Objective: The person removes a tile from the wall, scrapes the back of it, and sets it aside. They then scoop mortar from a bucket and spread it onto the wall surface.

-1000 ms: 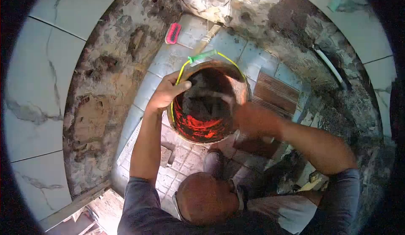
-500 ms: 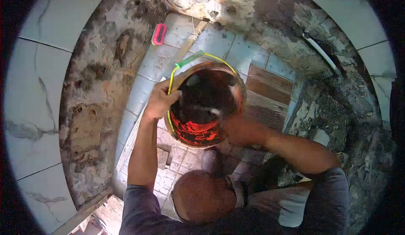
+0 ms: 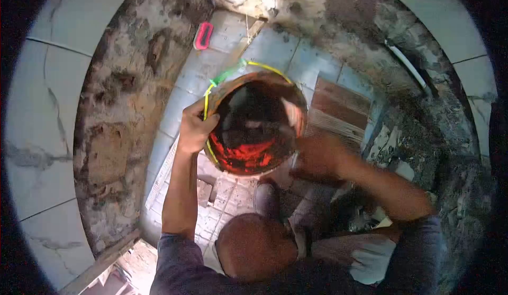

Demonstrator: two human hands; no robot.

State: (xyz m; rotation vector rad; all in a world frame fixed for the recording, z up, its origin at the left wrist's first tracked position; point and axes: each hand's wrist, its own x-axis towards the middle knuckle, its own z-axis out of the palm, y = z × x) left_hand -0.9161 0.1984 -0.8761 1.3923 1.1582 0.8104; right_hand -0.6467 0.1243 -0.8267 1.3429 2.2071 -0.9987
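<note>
Grip first: the left hand (image 3: 194, 128) is clenched over the near-left rim of the round, grimy bucket with a glowing red-orange inside (image 3: 243, 156), thumb on the outside and fingers hooked over the lip. Across from it, the right hand (image 3: 317, 158) sits against the bucket's lower right side. It is a blur, so I cannot tell whether it grasps or only presses. The bucket hangs between the two hands, in front of the person and above the floor, with its mouth turned up towards the camera and something dark inside. A thin yellow wire handle (image 3: 267, 67) arcs round the far rim, with a green plastic sleeve (image 3: 225, 76) on its left stretch.

Moving outward, below lies a floor of pale blue-grey square tiles (image 3: 275, 43), dusty and streaked. A brown ribbed rectangular tile (image 3: 338, 112) lies just right of the bucket, and a small pink scrubbing brush (image 3: 203, 34) rests well beyond it at the foot of the wall. A dark shoe (image 3: 267, 200) stands under the bucket's near side.

Round the room, a rough wall of bare grey-brown mortar (image 3: 121, 115) runs up the left and across the top, edged by white marbled wall tiles (image 3: 47, 83). A white pipe (image 3: 407, 67) slants down the right side, and a wooden strip (image 3: 100, 266) crosses the bottom left.
</note>
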